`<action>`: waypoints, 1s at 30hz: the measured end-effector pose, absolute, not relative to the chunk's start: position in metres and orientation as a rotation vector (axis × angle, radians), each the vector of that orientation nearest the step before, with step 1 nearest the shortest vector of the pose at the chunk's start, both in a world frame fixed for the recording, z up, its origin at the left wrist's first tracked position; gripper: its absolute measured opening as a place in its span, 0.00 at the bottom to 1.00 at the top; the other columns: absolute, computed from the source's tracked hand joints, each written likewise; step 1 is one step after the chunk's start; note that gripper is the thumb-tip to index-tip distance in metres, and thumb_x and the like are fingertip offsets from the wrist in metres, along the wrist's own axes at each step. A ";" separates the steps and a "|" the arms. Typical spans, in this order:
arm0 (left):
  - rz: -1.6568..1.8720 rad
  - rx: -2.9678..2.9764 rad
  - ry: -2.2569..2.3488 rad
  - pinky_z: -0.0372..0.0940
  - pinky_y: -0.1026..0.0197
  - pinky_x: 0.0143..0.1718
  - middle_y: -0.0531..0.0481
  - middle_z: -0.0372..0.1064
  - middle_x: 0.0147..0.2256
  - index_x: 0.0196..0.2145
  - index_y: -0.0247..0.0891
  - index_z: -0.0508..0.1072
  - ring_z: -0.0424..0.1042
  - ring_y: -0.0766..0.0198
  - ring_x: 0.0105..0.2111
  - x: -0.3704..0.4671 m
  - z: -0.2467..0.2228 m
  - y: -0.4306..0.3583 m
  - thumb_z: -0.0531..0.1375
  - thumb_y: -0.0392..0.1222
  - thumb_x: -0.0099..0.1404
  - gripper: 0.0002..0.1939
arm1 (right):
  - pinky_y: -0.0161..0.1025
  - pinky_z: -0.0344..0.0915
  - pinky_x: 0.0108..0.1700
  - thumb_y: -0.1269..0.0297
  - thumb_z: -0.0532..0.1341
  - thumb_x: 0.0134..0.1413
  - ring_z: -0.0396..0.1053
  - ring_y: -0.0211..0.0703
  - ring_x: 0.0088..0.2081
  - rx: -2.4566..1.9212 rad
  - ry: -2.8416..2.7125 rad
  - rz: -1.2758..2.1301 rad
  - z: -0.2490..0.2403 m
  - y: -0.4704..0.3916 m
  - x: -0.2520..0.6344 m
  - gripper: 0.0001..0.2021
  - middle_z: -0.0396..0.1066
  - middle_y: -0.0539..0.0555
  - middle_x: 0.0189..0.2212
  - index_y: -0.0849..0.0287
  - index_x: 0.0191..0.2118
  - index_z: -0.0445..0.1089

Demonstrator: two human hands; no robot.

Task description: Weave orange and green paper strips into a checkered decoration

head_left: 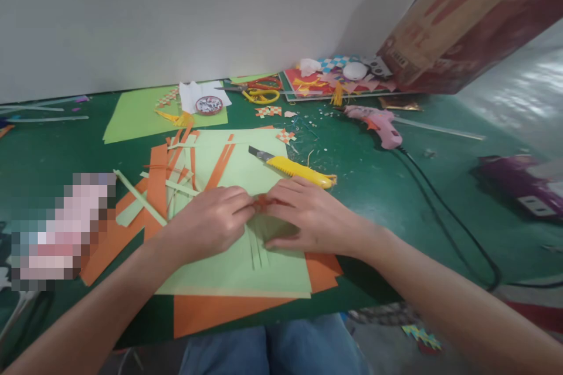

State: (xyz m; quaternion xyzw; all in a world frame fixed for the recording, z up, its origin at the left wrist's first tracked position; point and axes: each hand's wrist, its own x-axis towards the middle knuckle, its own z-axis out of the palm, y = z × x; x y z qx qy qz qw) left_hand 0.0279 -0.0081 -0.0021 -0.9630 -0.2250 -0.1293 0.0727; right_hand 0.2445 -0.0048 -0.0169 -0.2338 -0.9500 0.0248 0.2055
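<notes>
Over a light green paper sheet (202,275), my left hand (220,217) and my right hand (310,217) meet with fingertips close together. Between them is a small orange paper piece (261,201), mostly covered by the fingers; thin light green strips (257,249) run down from it. Both hands are closed on this piece, though the right thumb stretches out lower over the sheet. Just beyond the right hand lies a yellow utility knife (299,171), blade out toward the left. Orange and green paper strips (158,181) are heaped beside my left hand.
A pink hot glue gun (378,123) with its black cable lies at the right, a purple object (523,184) farther right. Scissors (259,95), green sheets (127,114) and a round patterned disc (209,105) are at the back. A blurred-out item (65,231) is at left.
</notes>
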 end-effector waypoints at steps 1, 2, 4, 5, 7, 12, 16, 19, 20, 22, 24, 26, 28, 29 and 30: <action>-0.406 -2.880 -0.680 0.68 0.55 0.35 0.41 0.73 0.34 0.35 0.31 0.73 0.71 0.58 0.35 0.028 -0.003 -0.010 0.48 0.33 0.67 0.14 | 0.45 0.64 0.40 0.48 0.60 0.51 0.66 0.48 0.39 -0.618 -2.659 0.086 -0.016 -0.006 0.245 0.20 0.71 0.60 0.37 0.63 0.36 0.71; -0.418 -2.868 -0.687 0.69 0.55 0.35 0.41 0.73 0.34 0.34 0.30 0.73 0.71 0.58 0.35 0.028 -0.004 -0.011 0.48 0.34 0.67 0.14 | 0.45 0.64 0.42 0.47 0.59 0.51 0.66 0.48 0.41 -0.579 -2.667 0.102 -0.015 -0.008 0.245 0.21 0.71 0.60 0.39 0.63 0.37 0.71; -0.429 -2.855 -0.702 0.69 0.55 0.35 0.41 0.73 0.34 0.32 0.30 0.73 0.72 0.57 0.35 0.028 -0.005 -0.013 0.49 0.34 0.67 0.14 | 0.47 0.64 0.46 0.45 0.59 0.51 0.66 0.49 0.44 -0.500 -2.676 0.131 -0.013 -0.012 0.244 0.24 0.70 0.61 0.41 0.64 0.40 0.70; -0.429 -2.856 -0.712 0.69 0.55 0.35 0.41 0.73 0.33 0.32 0.30 0.73 0.72 0.57 0.35 0.028 -0.005 -0.014 0.48 0.34 0.67 0.14 | 0.47 0.64 0.48 0.44 0.59 0.50 0.66 0.50 0.45 -0.478 -2.679 0.141 -0.012 -0.015 0.244 0.25 0.70 0.62 0.42 0.64 0.41 0.70; -0.424 -2.868 -0.730 0.70 0.55 0.37 0.41 0.73 0.34 0.33 0.30 0.73 0.72 0.57 0.36 0.028 -0.006 -0.014 0.48 0.35 0.67 0.14 | 0.47 0.63 0.50 0.44 0.59 0.49 0.66 0.51 0.47 -0.467 -2.688 0.152 -0.011 -0.018 0.243 0.26 0.70 0.62 0.42 0.66 0.41 0.70; -0.411 -2.902 -0.770 0.70 0.55 0.39 0.42 0.74 0.36 0.36 0.30 0.73 0.72 0.57 0.37 0.028 -0.006 -0.014 0.49 0.34 0.66 0.12 | 0.45 0.66 0.46 0.52 0.59 0.53 0.68 0.49 0.42 -0.488 -2.692 0.166 -0.008 -0.020 0.242 0.18 0.72 0.60 0.38 0.66 0.38 0.70; -0.442 -2.899 -0.785 0.70 0.55 0.39 0.43 0.74 0.37 0.37 0.31 0.73 0.72 0.58 0.38 0.028 -0.006 -0.014 0.51 0.34 0.65 0.11 | 0.43 0.67 0.43 0.60 0.56 0.57 0.68 0.45 0.38 -0.482 -2.678 0.176 -0.006 -0.018 0.243 0.12 0.72 0.58 0.32 0.65 0.33 0.70; -0.461 -2.891 -0.785 0.70 0.56 0.37 0.42 0.74 0.36 0.35 0.32 0.73 0.72 0.58 0.36 0.029 -0.005 -0.014 0.51 0.33 0.64 0.11 | 0.41 0.67 0.40 0.67 0.53 0.58 0.68 0.43 0.35 -0.469 -2.633 0.123 -0.005 -0.018 0.243 0.10 0.72 0.56 0.29 0.64 0.31 0.70; -0.468 -2.889 -0.784 0.69 0.56 0.36 0.42 0.73 0.36 0.34 0.32 0.73 0.72 0.58 0.36 0.029 -0.005 -0.014 0.51 0.33 0.64 0.10 | 0.40 0.67 0.39 0.69 0.52 0.58 0.68 0.42 0.34 -0.475 -2.612 0.094 -0.005 -0.018 0.243 0.11 0.72 0.56 0.28 0.63 0.30 0.70; -0.473 -2.888 -0.784 0.69 0.56 0.35 0.42 0.73 0.34 0.32 0.32 0.72 0.72 0.59 0.34 0.030 -0.004 -0.014 0.51 0.32 0.63 0.11 | 0.38 0.67 0.38 0.70 0.51 0.59 0.68 0.41 0.33 -0.495 -2.577 0.035 -0.006 -0.017 0.242 0.12 0.71 0.55 0.26 0.63 0.29 0.70; -0.457 -2.893 -0.801 0.69 0.56 0.34 0.42 0.73 0.34 0.31 0.32 0.72 0.71 0.58 0.33 0.031 -0.002 -0.015 0.51 0.33 0.63 0.10 | 0.37 0.66 0.36 0.70 0.51 0.60 0.68 0.40 0.31 -0.513 -2.556 -0.006 -0.008 -0.016 0.240 0.13 0.71 0.54 0.25 0.63 0.28 0.70; -0.424 -2.902 -0.828 0.68 0.55 0.33 0.41 0.72 0.33 0.30 0.31 0.72 0.71 0.57 0.33 0.032 -0.001 -0.015 0.52 0.34 0.62 0.10 | 0.36 0.65 0.33 0.70 0.51 0.60 0.67 0.39 0.29 -0.526 -2.535 -0.023 -0.011 -0.015 0.238 0.14 0.70 0.54 0.24 0.63 0.26 0.70; -0.396 -2.904 -0.852 0.67 0.55 0.32 0.42 0.72 0.33 0.30 0.32 0.72 0.70 0.57 0.32 0.033 -0.001 -0.015 0.53 0.37 0.63 0.09 | 0.36 0.64 0.31 0.70 0.51 0.60 0.66 0.38 0.27 -0.556 -2.491 -0.011 -0.014 -0.013 0.235 0.14 0.70 0.53 0.24 0.63 0.26 0.70; -0.391 -2.898 -0.857 0.67 0.56 0.33 0.42 0.72 0.32 0.30 0.32 0.72 0.70 0.57 0.32 0.033 -0.002 -0.015 0.53 0.38 0.64 0.10 | 0.35 0.63 0.30 0.70 0.51 0.60 0.65 0.38 0.27 -0.574 -2.462 0.008 -0.015 -0.012 0.234 0.14 0.70 0.53 0.24 0.63 0.27 0.70; -0.396 -2.886 -0.856 0.66 0.56 0.33 0.43 0.72 0.31 0.30 0.32 0.71 0.70 0.58 0.32 0.034 -0.002 -0.014 0.53 0.40 0.65 0.11 | 0.35 0.63 0.30 0.70 0.52 0.60 0.66 0.37 0.27 -0.592 -2.433 0.036 -0.017 -0.012 0.233 0.13 0.71 0.53 0.25 0.63 0.27 0.70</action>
